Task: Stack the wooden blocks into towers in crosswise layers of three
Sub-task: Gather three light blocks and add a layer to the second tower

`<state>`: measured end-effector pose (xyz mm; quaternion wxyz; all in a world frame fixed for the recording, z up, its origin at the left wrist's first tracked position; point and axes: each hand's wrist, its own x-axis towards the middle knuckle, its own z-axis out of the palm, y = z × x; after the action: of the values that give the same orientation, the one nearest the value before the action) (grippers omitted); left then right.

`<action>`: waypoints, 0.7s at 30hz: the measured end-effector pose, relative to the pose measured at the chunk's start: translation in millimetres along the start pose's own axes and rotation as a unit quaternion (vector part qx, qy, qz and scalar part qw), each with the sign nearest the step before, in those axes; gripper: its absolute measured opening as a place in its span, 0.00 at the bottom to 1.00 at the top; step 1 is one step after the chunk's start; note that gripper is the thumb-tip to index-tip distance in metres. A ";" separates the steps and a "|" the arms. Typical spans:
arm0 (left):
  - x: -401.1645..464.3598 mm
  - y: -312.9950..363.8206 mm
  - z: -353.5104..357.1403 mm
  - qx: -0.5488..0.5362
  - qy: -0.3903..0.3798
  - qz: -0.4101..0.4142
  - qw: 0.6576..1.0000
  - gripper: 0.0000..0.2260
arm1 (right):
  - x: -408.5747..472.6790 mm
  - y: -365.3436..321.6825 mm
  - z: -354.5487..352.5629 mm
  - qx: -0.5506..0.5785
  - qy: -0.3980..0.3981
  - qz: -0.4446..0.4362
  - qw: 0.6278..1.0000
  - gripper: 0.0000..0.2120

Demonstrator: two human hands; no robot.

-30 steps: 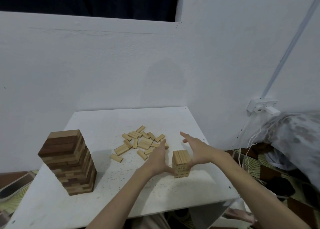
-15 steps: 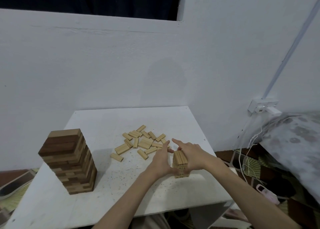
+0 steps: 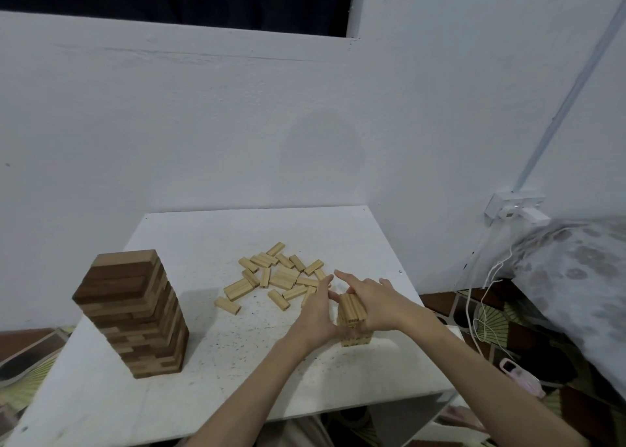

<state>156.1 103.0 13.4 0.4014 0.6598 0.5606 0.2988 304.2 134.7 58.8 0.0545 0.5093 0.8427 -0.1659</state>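
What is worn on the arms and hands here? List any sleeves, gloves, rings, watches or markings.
Nothing is worn that this view shows. The left hand and right hand are bare, with no gloves, and no rings can be made out. Both forearms are bare from wrist to the frame's lower edge: no sleeves, watch, bracelet or strap. No markings show, though the picture is too soft to rule out small ones.

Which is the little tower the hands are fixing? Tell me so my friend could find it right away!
Start at the white table and the big dark-and-light striped tower on its left. Go right, past the loose blocks lying flat in the middle. The little tower stands near the right front, pressed between the left hand and right hand; it is short, all pale wood, and the only pale blocks stacked.
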 end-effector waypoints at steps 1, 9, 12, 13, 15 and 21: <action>0.0 0.0 -0.3 -0.001 0.000 0.000 1.000 0.51 | -0.5 -0.8 -0.7 -0.001 -0.001 0.000 1.000 0.51; -1.2 1.7 -0.9 -0.002 -0.003 0.000 1.000 0.51 | -4.1 -5.4 -4.4 -0.001 -0.005 -0.002 1.000 0.50; -0.9 1.1 -3.5 0.017 -0.018 -0.005 1.000 0.53 | -3.9 -6.2 -4.1 0.000 -0.005 -0.004 1.000 0.52; -0.6 0.9 -4.7 0.024 -0.023 -0.009 0.999 0.53 | -3.8 -6.7 -4.4 0.002 -0.004 -0.004 1.000 0.52; -0.6 -0.5 -6.3 0.032 -0.027 -0.017 0.999 0.54 | -3.4 -8.2 -5.1 0.006 -0.005 -0.004 1.000 0.51; -2.3 -2.6 -6.1 0.030 -0.019 -0.020 0.999 0.53 | -1.3 -8.0 -3.3 0.014 -0.003 -0.005 1.000 0.52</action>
<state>149.2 102.1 14.3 0.3975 0.6659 0.5747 0.2613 298.1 131.3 64.1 0.0494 0.5056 0.8424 -0.1795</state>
